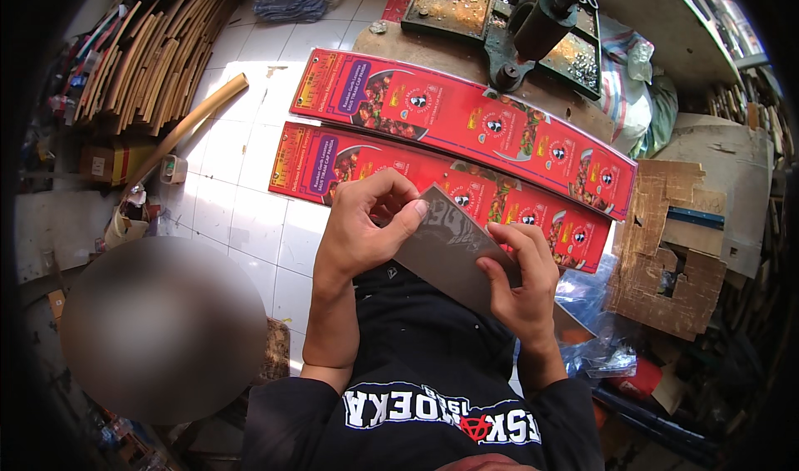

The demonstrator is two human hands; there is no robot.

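A long, flat grey-brown board (449, 250) with a slightly shiny face lies slantwise in front of my body. My left hand (362, 230) pinches its upper left corner between thumb and curled fingers. Farther along the upper edge, my right hand (526, 275) grips it with the thumb on the near face and the fingers over the edge. Just beyond both hands lie two long red printed panels on the bench: a near panel (545, 213), partly covered by my left hand and the board, and a far panel (454, 121) above it.
A bench-mounted press (541, 34) with dark trays (449, 5) of small metal parts stands at the far side. Stacked cardboard sheets (158, 47) fill the upper left. Cut cardboard (666, 280) and clear plastic (595, 350) lie at right. A round blur hides the lower left.
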